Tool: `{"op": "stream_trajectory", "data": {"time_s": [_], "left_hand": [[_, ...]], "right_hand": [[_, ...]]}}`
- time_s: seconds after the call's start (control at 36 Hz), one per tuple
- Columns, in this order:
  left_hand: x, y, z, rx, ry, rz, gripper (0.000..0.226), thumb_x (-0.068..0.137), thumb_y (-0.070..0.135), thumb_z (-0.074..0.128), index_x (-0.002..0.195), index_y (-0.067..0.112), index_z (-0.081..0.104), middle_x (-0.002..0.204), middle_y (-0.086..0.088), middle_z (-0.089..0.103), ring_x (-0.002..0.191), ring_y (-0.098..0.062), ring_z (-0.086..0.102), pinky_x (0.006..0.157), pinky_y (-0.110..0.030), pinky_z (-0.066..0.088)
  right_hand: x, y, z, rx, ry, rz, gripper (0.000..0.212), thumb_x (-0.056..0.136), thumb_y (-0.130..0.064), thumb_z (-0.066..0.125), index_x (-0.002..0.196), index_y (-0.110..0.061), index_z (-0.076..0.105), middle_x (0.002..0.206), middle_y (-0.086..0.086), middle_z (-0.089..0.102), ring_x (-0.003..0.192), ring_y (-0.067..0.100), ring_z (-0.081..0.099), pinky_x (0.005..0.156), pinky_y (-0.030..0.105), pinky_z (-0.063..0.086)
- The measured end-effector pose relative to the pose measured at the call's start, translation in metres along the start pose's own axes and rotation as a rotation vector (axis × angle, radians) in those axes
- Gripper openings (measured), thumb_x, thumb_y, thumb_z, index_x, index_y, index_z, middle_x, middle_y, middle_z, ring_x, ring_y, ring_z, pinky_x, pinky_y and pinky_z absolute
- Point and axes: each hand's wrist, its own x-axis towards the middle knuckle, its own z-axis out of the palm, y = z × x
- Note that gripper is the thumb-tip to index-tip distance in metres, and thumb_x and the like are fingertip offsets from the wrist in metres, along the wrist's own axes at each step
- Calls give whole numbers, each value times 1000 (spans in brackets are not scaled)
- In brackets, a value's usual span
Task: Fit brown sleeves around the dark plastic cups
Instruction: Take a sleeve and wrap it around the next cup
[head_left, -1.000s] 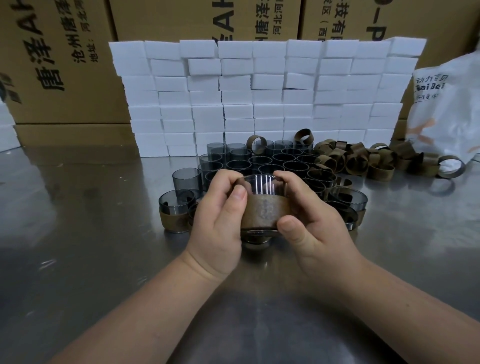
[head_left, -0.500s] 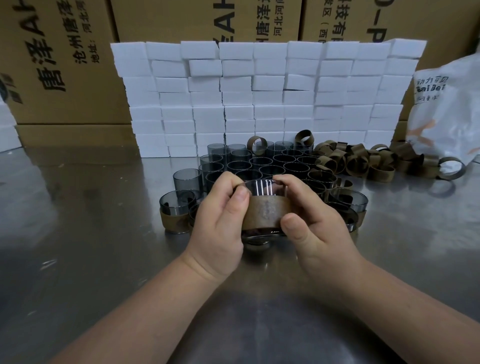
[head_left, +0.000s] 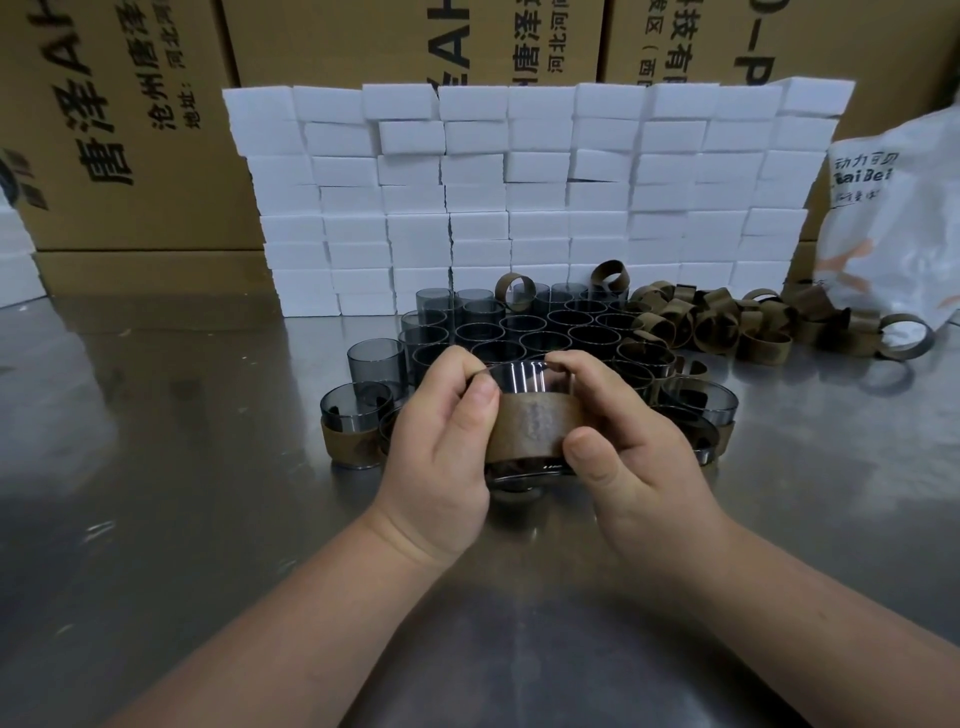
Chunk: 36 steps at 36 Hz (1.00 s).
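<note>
I hold one dark plastic cup (head_left: 522, 376) between both hands, just above the steel table. A brown sleeve (head_left: 535, 426) wraps its middle, leaving the rim and the base showing. My left hand (head_left: 441, 441) grips the left side, thumb on the sleeve's edge. My right hand (head_left: 618, 441) grips the right side, thumb pressed on the sleeve's lower right corner. Behind stands a cluster of bare dark cups (head_left: 524, 322). Sleeved cups sit at the left (head_left: 353, 421) and right (head_left: 701, 410) of my hands. Loose brown sleeves (head_left: 727, 322) lie heaped at the right.
A wall of stacked white foam blocks (head_left: 519, 197) stands behind the cups, with cardboard cartons (head_left: 130, 130) behind it. A white plastic bag (head_left: 893, 218) lies at the far right. The steel table (head_left: 182, 493) reflects light around my forearms.
Both hands and the cup lifted slightly. The sleeve sits lower on the cup, so more of the rim shows above it.
</note>
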Motion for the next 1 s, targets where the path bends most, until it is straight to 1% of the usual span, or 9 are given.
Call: {"op": "stream_trajectory", "data": {"time_s": [0.08, 0.17, 0.28, 0.39, 0.47, 0.61, 0.78, 0.92, 1.0], "left_hand": [[1, 0, 0, -9, 5, -2, 30, 83, 39, 38, 71, 12, 42, 60, 3, 41, 56, -10, 38, 53, -21, 33], [0, -2, 0, 3, 8, 1, 31, 83, 40, 38, 71, 11, 42, 59, 4, 41, 56, -9, 38, 52, -21, 33], [0, -2, 0, 7, 10, 6, 32, 84, 40, 38, 71, 10, 42, 60, 3, 41, 55, -11, 38, 52, -22, 33], [1, -3, 0, 18, 17, 14, 36, 84, 39, 38, 70, 6, 40, 60, 1, 40, 56, -11, 38, 52, -22, 33], [0, -3, 0, 5, 14, 12, 33, 84, 38, 38, 70, 9, 40, 60, 0, 41, 56, -11, 38, 53, -22, 34], [1, -3, 0, 18, 14, 19, 35, 84, 38, 37, 70, 6, 39, 60, -1, 40, 56, -12, 38, 53, -22, 33], [1, -3, 0, 12, 12, 8, 32, 84, 38, 38, 69, 10, 41, 60, -4, 40, 56, -14, 37, 53, -23, 33], [1, -3, -1, 10, 9, -2, 33, 84, 39, 38, 69, 9, 41, 60, -6, 40, 57, -16, 38, 53, -24, 33], [1, -3, -1, 0, 12, 0, 33, 84, 38, 38, 69, 9, 40, 61, -7, 40, 57, -16, 37, 53, -25, 33]], "right_hand": [[0, 0, 0, 3, 5, 3, 56, 81, -74, 35, 122, -38, 45, 109, -11, 57, 99, 6, 57, 81, 23, 49], [0, 0, 0, -11, -4, 17, 60, 80, -75, 34, 124, -35, 45, 108, -10, 58, 99, 9, 58, 81, 26, 49], [0, -1, 0, -1, -2, 26, 58, 79, -76, 35, 122, -39, 45, 108, -14, 57, 99, 9, 58, 82, 30, 50], [0, -2, 0, 3, 5, 24, 55, 79, -75, 35, 120, -40, 46, 106, -15, 58, 98, 4, 57, 81, 23, 49], [0, -2, 0, 9, 7, 22, 53, 79, -75, 36, 118, -41, 46, 107, -16, 56, 97, 2, 57, 80, 18, 47], [0, -2, 1, 45, 3, 31, 56, 78, -75, 38, 118, -38, 48, 104, -15, 57, 96, 2, 56, 80, 19, 47], [0, -3, 1, 66, 3, 37, 55, 77, -76, 39, 117, -38, 48, 102, -17, 57, 96, 0, 56, 79, 15, 45], [1, -4, 1, 54, 5, 28, 54, 77, -76, 38, 116, -39, 48, 105, -17, 56, 96, 0, 56, 78, 13, 44], [1, -5, 0, 43, 8, 10, 50, 79, -74, 39, 114, -39, 48, 102, -20, 55, 94, 0, 56, 77, 12, 43]]}}
